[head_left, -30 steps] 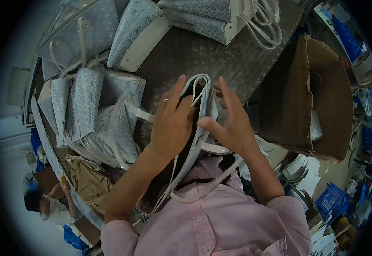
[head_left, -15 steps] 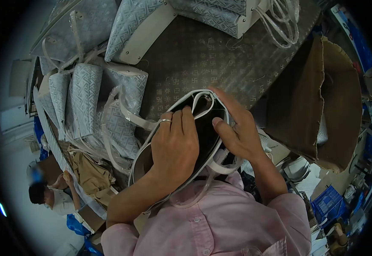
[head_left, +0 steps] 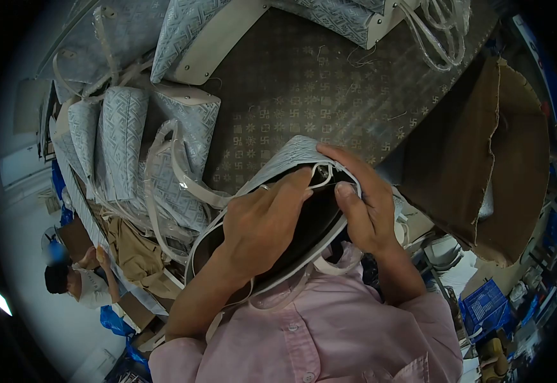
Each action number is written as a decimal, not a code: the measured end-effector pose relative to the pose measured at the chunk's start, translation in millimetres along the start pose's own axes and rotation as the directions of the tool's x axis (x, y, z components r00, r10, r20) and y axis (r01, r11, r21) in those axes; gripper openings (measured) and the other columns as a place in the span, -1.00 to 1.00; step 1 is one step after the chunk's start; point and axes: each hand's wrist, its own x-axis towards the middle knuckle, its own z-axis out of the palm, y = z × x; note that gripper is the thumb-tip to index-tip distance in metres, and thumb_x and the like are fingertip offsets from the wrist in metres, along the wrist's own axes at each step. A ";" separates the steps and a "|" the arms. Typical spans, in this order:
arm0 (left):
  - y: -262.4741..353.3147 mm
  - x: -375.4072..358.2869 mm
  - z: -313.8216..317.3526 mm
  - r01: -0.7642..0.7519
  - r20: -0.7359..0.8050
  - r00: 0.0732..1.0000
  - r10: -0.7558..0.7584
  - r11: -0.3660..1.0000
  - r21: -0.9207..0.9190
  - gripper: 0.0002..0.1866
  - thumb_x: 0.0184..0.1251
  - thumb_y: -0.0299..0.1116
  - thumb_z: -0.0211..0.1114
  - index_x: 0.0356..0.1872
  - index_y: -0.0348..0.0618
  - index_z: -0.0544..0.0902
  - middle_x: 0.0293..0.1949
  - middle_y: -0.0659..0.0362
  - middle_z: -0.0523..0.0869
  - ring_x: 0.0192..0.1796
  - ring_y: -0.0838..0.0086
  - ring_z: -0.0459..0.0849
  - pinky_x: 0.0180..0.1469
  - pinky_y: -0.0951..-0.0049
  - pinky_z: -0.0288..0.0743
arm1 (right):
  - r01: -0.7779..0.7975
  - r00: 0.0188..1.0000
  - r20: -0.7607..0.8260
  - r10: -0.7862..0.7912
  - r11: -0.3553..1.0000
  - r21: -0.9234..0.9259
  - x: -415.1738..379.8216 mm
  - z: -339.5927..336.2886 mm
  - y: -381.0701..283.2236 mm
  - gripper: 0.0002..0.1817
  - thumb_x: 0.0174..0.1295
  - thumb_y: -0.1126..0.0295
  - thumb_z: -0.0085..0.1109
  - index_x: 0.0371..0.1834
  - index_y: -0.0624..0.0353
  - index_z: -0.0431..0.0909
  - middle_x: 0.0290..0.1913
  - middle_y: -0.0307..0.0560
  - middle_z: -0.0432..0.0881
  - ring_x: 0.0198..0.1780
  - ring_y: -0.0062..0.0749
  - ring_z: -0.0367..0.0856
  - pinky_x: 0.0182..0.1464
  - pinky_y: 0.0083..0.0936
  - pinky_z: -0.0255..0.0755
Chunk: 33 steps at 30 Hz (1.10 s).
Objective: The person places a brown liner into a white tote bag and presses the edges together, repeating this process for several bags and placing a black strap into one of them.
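Observation:
A handbag (head_left: 294,153) with a pale blue-grey patterned outside and dark lining is held open against my body. My left hand (head_left: 262,220) reaches across its mouth, fingers closed on a thin white strap (head_left: 324,183) near a small metal fitting. The fingertips are partly hidden. At the far right end of the bag, my right hand (head_left: 368,214) grips the rim, thumb inside and fingers outside. A plastic-wrapped handle (head_left: 192,185) loops out on the left, and another handle (head_left: 329,265) hangs on the side near my shirt.
Several matching patterned bags (head_left: 124,140) with wrapped handles are piled at the left. More bags (head_left: 329,19) lie along the table's far side. The brown patterned table (head_left: 278,96) has loose threads on it. A large open cardboard box (head_left: 514,159) stands right. Another person (head_left: 87,284) is at lower left.
My left hand has turned and drawn closer to the strap's fitting. The far rim has folded inward, showing more patterned outside. My right thumb has moved nearer the strap. The view has shifted slightly.

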 end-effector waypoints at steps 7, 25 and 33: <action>0.9 -3.5 -10.4 -0.188 0.137 0.975 0.178 0.979 0.071 -0.76 0.11 -0.45 0.21 -0.19 -0.30 0.57 -0.18 0.02 0.69 -0.04 0.22 0.65 -0.14 0.34 0.54 | 0.008 0.998 -0.069 -0.002 0.996 0.090 -1.0 7.4 4.8 -0.59 0.14 0.53 -0.07 0.07 0.49 0.42 0.03 0.33 0.52 0.09 0.10 0.51 0.18 -0.28 0.33; 16.4 -12.6 4.3 -0.170 -0.078 0.975 0.208 0.925 0.339 -0.74 0.14 -0.57 0.26 -0.12 -0.40 0.56 -0.31 0.05 0.71 -0.41 0.38 0.55 -0.36 0.53 0.49 | -0.005 0.995 -0.100 0.018 0.993 0.121 -3.1 4.8 6.7 -0.56 0.10 0.53 -0.05 0.08 0.49 0.42 0.03 0.34 0.52 0.09 0.09 0.51 0.17 -0.28 0.33; 18.6 -3.8 6.2 -0.063 -0.082 0.993 0.085 0.969 0.240 -0.74 0.06 -0.69 0.28 -0.17 -0.47 0.57 -0.39 0.00 0.65 -0.50 0.27 0.53 -0.47 0.41 0.39 | 0.045 0.997 -0.060 -0.043 0.998 0.035 -3.9 3.7 12.2 -0.50 0.19 0.33 -0.07 0.16 0.43 0.39 0.11 0.17 0.52 0.15 -0.15 0.48 0.22 -0.38 0.25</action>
